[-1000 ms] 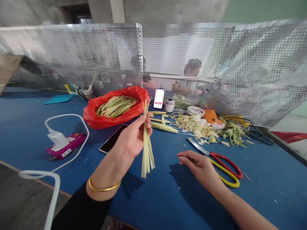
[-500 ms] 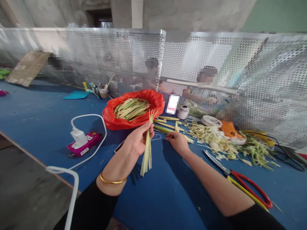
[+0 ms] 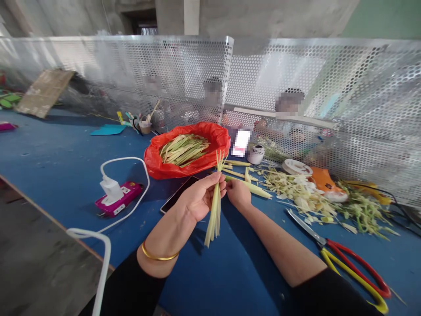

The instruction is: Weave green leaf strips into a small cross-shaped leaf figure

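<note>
My left hand (image 3: 200, 199) is closed around a bundle of pale green leaf strips (image 3: 214, 221). The narrow tips fan out above the fingers, and the broad ends hang below over the table. Close beside it on the right is my right hand (image 3: 239, 194), with its fingers curled near the bundle. What those fingers hold, if anything, is hidden. Behind both hands stands a red plastic bag (image 3: 187, 172), rolled open and filled with cut green strips (image 3: 184, 149). Several yellowish stalk pieces (image 3: 258, 189) lie just beyond my right hand.
Scissors (image 3: 324, 241) with red and yellow handles lie at the right, by piled plant scraps (image 3: 296, 191). A dark phone (image 3: 174, 197) lies under my left wrist. A purple power strip (image 3: 120, 199) with a white cable is at left. A perforated metal screen (image 3: 184, 66) runs behind.
My right hand has moved left, up close to my left hand. The left hand keeps its hold on the strips and has shifted slightly right, showing more of the phone.
</note>
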A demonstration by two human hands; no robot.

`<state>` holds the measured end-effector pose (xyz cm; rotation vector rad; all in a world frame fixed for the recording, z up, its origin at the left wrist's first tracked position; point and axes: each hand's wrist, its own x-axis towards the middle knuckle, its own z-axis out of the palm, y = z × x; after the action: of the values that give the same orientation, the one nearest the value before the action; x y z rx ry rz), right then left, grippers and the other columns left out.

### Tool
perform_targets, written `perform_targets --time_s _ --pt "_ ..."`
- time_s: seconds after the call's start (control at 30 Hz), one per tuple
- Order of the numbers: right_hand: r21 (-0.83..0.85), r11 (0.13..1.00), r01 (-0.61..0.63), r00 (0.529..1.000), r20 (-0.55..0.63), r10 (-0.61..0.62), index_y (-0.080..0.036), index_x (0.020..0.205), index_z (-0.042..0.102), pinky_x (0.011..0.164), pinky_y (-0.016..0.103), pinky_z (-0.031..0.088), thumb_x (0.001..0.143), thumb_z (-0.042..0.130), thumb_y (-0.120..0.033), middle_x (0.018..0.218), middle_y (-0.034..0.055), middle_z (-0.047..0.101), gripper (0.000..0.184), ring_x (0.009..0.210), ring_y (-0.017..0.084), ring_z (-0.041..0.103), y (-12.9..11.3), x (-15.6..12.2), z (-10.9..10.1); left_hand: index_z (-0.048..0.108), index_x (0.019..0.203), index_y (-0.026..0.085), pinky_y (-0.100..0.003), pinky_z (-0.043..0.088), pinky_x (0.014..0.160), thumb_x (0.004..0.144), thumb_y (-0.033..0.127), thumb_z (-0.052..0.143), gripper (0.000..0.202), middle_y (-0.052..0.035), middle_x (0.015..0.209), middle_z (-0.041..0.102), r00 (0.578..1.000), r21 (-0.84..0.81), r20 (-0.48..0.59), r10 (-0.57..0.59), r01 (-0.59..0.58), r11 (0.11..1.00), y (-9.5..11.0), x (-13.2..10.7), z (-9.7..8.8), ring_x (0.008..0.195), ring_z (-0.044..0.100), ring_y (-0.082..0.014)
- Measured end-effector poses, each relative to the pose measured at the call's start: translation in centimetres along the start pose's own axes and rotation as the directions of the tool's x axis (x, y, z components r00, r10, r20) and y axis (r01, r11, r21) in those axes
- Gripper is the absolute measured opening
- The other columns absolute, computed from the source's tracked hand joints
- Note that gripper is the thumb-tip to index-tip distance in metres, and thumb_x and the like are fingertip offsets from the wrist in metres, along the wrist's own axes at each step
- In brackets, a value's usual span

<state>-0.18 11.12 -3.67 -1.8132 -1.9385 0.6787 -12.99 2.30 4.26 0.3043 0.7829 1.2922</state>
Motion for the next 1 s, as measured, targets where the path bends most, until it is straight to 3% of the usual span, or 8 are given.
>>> perform_targets --time_s 0.17,0.37,0.47,0.6,0.77,0.9,1.0 --pt "0.2 0.98 0.017 1.0 0.009 -0.019 -0.017 0.121 0.056 0.084 0.042 0.053 0.093 0.057 -0.032 0.122 0.0087 0.059 0.032 0.101 0.022 0.061 0.6 0.0 -0.2 0.066 0.072 0.011 -0.02 0.054 0.061 0.086 0.011 0.061 0.015 -0.0009 0.064 0.066 0.999 -0.006 -0.034 -0.018 0.018 1.0 0.0 0.1 0.1 0.057 0.064 -0.0085" --pt "0.48 0.877 0.03 0.999 0.013 -0.041 -0.017 0.121 0.056 0.083 0.042 0.053 0.093 0.057 -0.032 0.121 0.0086 0.059 0.033 0.1 0.022 0.062 2.0 -0.1 -1.2 0.066 0.07 0.012 -0.02 0.053 0.059 0.084 0.01 0.064 0.014 -0.0005 0.066 0.066 0.995 -0.012 -0.088 0.055 -0.057 0.998 0.4 0.3 0.2 0.054 0.062 -0.0069" --pt "0.573 0.819 0.041 0.999 -0.014 -0.04 -0.012 0.109 0.062 0.076 0.036 0.053 0.089 0.061 -0.028 0.102 0.0072 0.066 0.025 0.084 0.018 0.065 2.5 -0.4 -1.9 0.066 0.071 0.012 -0.018 0.053 0.058 0.083 0.008 0.064 0.013 -0.0006 0.065 0.066 0.993 0.015 -0.097 0.072 -0.071 0.997 0.4 0.4 0.1 0.054 0.061 -0.0068" --pt "0.662 0.746 0.072 0.997 -0.061 -0.042 -0.012 0.085 0.067 0.062 0.027 0.046 0.076 0.066 -0.026 0.073 0.0016 0.066 0.016 0.061 0.013 0.06 2.7 -0.8 -2.8 0.066 0.072 0.013 -0.018 0.052 0.057 0.082 0.008 0.064 0.012 -0.0009 0.063 0.065 0.991 0.098 -0.098 0.092 -0.083 0.992 0.2 0.6 -0.1 0.053 0.06 -0.0074" --pt "0.734 0.67 0.11 0.994 -0.078 -0.078 -0.015 0.073 0.066 0.052 0.024 0.037 0.063 0.07 -0.035 0.063 -0.0005 0.064 0.022 0.056 0.012 0.057 2.2 -1.7 -4.2 0.066 0.069 0.011 -0.018 0.05 0.053 0.083 0.008 0.061 0.015 -0.0013 0.061 0.063 0.973 0.232 -0.103 0.206 -0.178 0.956 0.1 0.6 0.1 0.051 0.059 -0.0073" --pt "0.769 0.624 0.138 0.989 -0.074 -0.128 -0.016 0.07 0.066 0.053 0.024 0.037 0.06 0.073 -0.038 0.058 -0.0019 0.062 0.025 0.053 0.011 0.054 1.2 -2.9 -5.9 0.068 0.072 0.01 -0.016 0.045 0.049 0.076 0.009 0.07 0.004 -0.0028 0.068 0.067 0.963 0.312 -0.071 0.26 -0.226 0.923 0.1 0.1 0.4 0.057 0.063 -0.0084" --pt "0.782 0.604 0.154 0.983 -0.062 -0.17 -0.017 0.071 0.068 0.055 0.025 0.039 0.061 0.074 -0.039 0.058 -0.0015 0.063 0.025 0.053 0.011 0.054 0.1 -3.8 -7.0 0.069 0.075 0.011 -0.017 0.042 0.047 0.069 0.015 0.077 0.01 -0.0024 0.068 0.066 0.964 0.442 -0.011 0.264 -0.232 0.867 0.0 -0.2 0.4 0.059 0.064 -0.0107"
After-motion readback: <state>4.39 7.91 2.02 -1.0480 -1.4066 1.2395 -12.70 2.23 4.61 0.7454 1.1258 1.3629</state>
